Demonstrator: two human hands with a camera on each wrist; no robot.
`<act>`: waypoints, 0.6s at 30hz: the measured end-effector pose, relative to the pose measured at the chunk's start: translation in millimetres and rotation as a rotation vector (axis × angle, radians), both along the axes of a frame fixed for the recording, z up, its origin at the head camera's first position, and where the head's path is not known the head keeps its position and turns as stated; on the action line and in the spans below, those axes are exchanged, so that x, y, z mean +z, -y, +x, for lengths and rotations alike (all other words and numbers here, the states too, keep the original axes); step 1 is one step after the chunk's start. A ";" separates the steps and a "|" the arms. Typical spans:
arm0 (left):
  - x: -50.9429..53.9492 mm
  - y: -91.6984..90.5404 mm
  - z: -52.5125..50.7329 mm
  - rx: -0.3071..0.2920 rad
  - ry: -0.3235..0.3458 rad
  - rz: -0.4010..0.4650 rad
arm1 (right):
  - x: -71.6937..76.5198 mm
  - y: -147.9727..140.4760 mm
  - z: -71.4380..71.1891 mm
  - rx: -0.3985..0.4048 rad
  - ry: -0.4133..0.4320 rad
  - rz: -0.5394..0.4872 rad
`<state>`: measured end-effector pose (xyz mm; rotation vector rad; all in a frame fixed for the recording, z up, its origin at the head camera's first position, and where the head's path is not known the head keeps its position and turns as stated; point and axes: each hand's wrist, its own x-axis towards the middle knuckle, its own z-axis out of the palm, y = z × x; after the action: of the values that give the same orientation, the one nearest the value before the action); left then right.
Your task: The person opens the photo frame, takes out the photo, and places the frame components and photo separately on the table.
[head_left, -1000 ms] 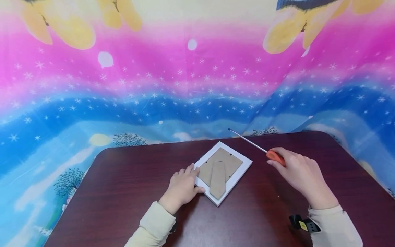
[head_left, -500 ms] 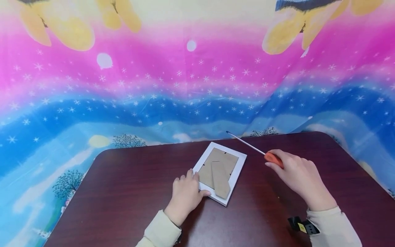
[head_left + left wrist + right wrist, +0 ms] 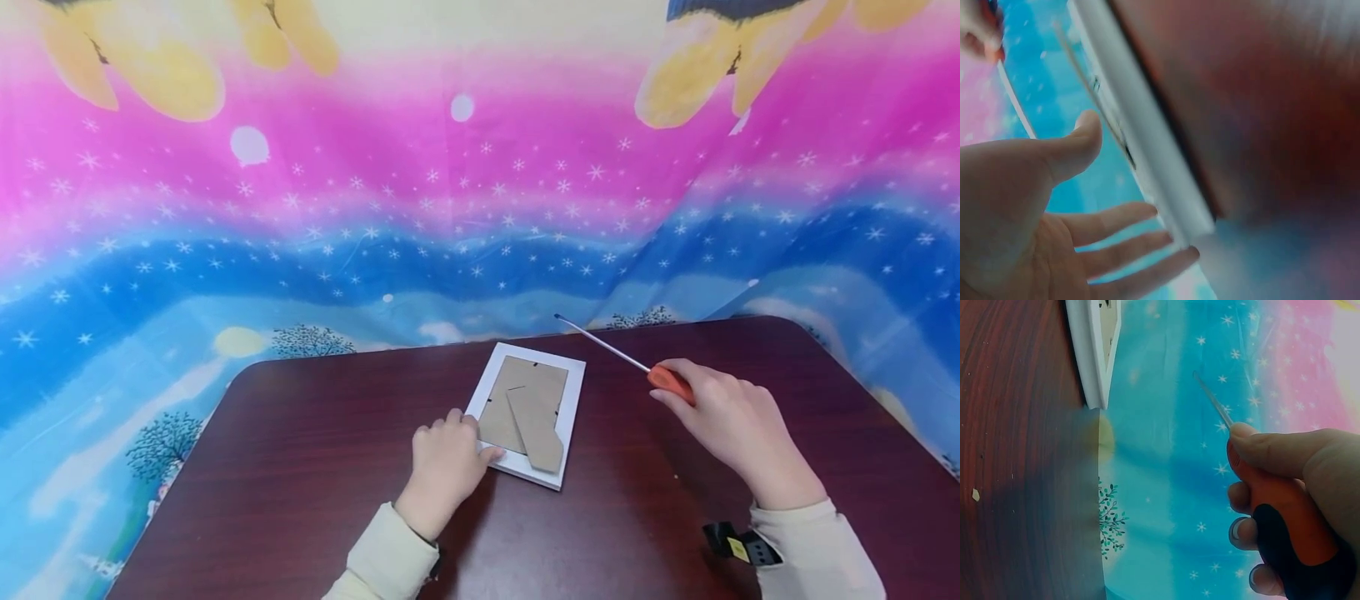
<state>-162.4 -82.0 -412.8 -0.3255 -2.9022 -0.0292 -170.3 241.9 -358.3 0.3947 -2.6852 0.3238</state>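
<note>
Right grip [image 3: 727,417] curled round screwdriver [image 3: 663,381]: orange-black handle [image 3: 1300,515], slender metal shaft [image 3: 600,341] raised. Left grip [image 3: 447,458] unclenched, straight fingers [image 3: 1125,252] touching white rectangular frame [image 3: 527,404] (tan board back [image 3: 542,379], stand [image 3: 542,442] skewed). Lies on glossy wood-grain table [image 3: 315,467], near far edge; broad room both sides.

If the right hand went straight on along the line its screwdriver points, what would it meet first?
Probably the backdrop: the screwdriver held in the right hand points toward it, over the far part of the table, though depth is unclear.
</note>
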 end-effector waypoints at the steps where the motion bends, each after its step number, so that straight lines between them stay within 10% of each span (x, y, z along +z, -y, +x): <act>1: 1.8 3.2 -2.6 -0.008 0.026 0.032 | 0.1 -0.1 -0.1 0.000 0.007 0.001; 9: 3.4 19.9 -17.8 -0.156 0.293 0.159 | -0.3 0.9 -0.9 0.002 0.034 0.007; 18: -4.4 13.8 -12.2 -0.170 0.165 0.071 | -0.9 2.5 -0.7 -0.004 0.059 0.012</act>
<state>-174.7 -95.8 -417.3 -0.5815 -3.0168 -0.1955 -171.0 239.3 -359.2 0.3890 -2.7465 0.3228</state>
